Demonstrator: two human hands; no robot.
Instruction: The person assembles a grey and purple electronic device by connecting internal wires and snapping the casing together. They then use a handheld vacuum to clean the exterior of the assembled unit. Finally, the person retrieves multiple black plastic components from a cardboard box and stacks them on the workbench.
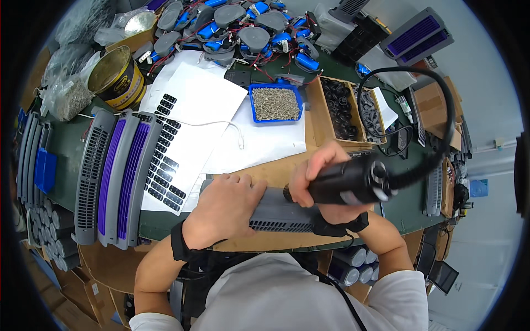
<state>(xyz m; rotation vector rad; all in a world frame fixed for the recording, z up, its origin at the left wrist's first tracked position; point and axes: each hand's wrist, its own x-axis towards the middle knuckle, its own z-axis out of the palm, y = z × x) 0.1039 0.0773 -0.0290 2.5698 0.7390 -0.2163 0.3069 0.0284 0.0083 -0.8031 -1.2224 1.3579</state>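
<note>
Head view shows two hands (pixel 228 205), one power tool (pixel 346 181).

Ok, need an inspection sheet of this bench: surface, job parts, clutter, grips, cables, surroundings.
Surface: green tabletop, partly covered by white sheets and brown cardboard.
Job's things: grey slotted housing, black corded tool over it; tip contact unclear.
Clutter: heap of grey round parts and blue pieces at the back; blue tray of screws; yellow-black bucket.
Grips: left grip rests on the housing; right grip holds the tool.
Cables: white cable lies across the sheets; black cord arcs right of the tool.
Surroundings: cardboard boxes at right.
</note>
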